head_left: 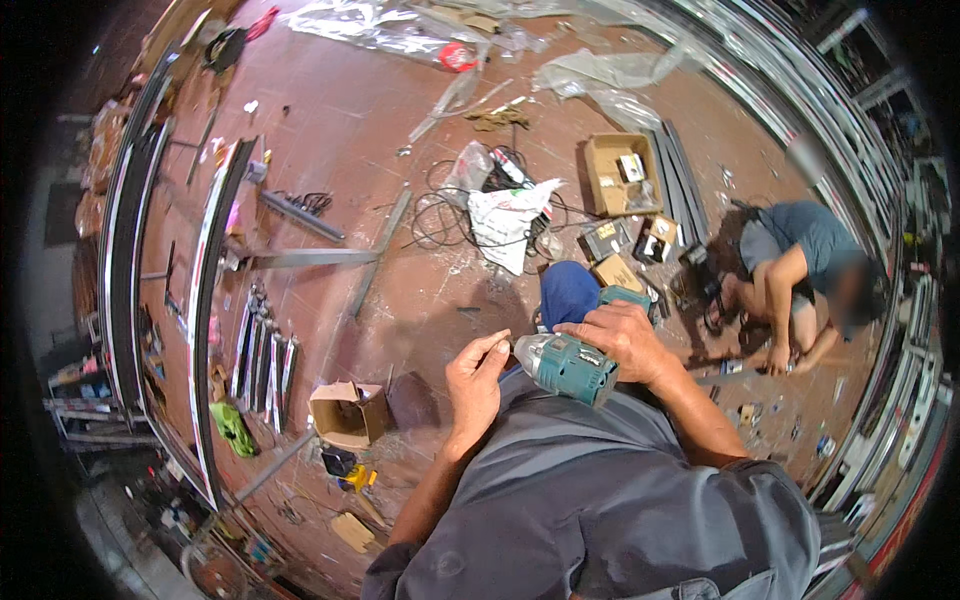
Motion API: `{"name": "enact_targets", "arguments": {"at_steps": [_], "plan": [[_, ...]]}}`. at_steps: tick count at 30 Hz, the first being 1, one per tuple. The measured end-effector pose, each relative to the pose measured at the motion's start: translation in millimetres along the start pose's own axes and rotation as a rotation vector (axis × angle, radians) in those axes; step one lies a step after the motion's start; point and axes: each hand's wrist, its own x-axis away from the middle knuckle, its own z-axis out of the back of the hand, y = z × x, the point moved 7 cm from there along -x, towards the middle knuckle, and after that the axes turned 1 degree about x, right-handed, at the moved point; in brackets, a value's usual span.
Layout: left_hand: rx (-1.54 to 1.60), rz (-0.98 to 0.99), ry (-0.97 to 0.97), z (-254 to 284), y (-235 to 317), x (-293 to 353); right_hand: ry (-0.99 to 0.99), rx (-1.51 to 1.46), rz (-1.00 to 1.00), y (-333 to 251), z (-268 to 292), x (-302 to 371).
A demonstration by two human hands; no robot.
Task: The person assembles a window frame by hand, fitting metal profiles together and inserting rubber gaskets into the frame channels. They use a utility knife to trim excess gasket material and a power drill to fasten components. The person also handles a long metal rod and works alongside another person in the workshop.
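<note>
My right hand [628,342] is wrapped around a teal cordless drill [572,368], held in front of my body with its grey nose toward the left. Thumb and fingers pinched together, my left hand [474,388] is just left of the drill's nose. Something small and thin seems to be between those fingertips, too small to name. A blue cloth-covered knee [568,292] shows beyond the drill.
A person [805,265] crouches at the right, hands low near a metal bar. Ahead lie a white sack [510,222] with tangled black cables, an open cardboard box [622,178] and dark metal profiles [682,185]. Another carton [348,414] and long upright frames [212,330] are at left.
</note>
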Motion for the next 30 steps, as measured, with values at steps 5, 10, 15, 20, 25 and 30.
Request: {"name": "enact_targets", "arguments": {"at_steps": [5, 10, 15, 20, 25, 30], "plan": [[0.157, -0.039, 0.16, 43.0, 5.6, -18.2, -0.067, -0.133, 0.155, 3.8, -18.4, -67.2], [0.202, -0.014, 0.302, 81.8, 11.1, -57.7, -0.143, -0.339, 0.249, 19.4, -36.7, -151.5], [0.192, -0.01, 0.241, 112.4, 37.9, -150.1, -0.082, -0.556, 0.23, 71.1, -68.1, -227.0], [-0.106, 0.01, 0.052, 131.1, 94.8, -281.1, 0.013, -0.339, 0.264, 129.0, -78.3, -292.6], [-0.217, -0.099, -0.049, 139.2, 199.7, -379.3, -0.103, -0.379, 0.032, 185.9, -63.2, -381.4], [-0.005, -0.19, -0.052, 163.3, 249.5, -441.6, -0.083, -0.335, 0.235, 172.9, -0.8, -501.8]]}}
